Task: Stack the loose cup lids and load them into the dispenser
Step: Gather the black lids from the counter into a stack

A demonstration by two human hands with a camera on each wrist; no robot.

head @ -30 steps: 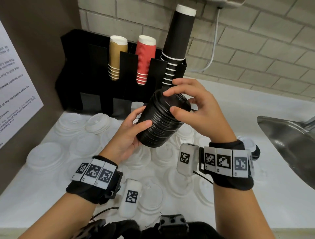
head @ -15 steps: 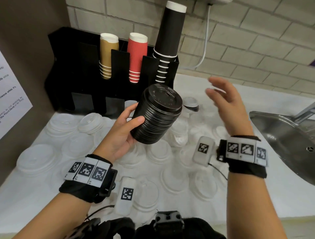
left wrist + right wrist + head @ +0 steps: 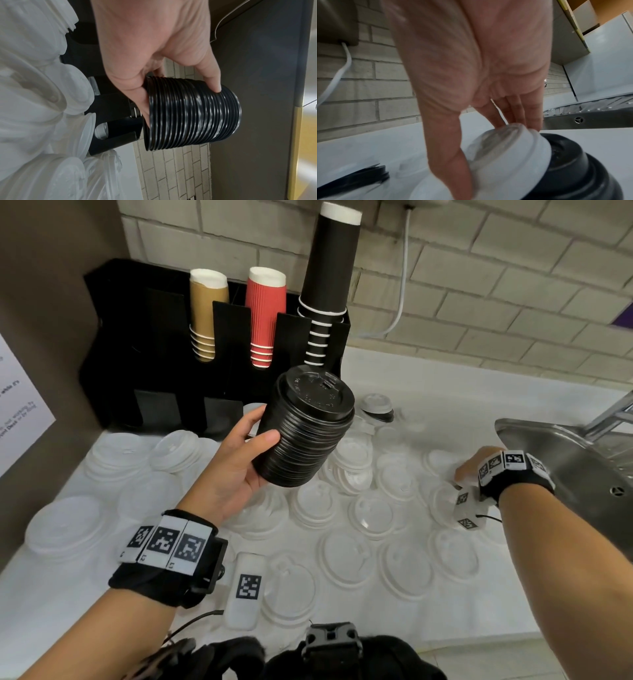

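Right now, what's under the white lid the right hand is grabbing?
A black lid sits under the white lid that the right hand pinches. What lies beneath the black one is hidden.

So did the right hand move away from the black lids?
Yes. The right hand has left the black lid stack and gone down to the counter beside the sink, where it grips a white lid.

Counter [image 3: 428, 385] crowded with loose white lids [image 3: 373, 510]; sink [image 3: 582, 467] blocks right side; open strip behind, below brick wall [image 3: 479, 268].
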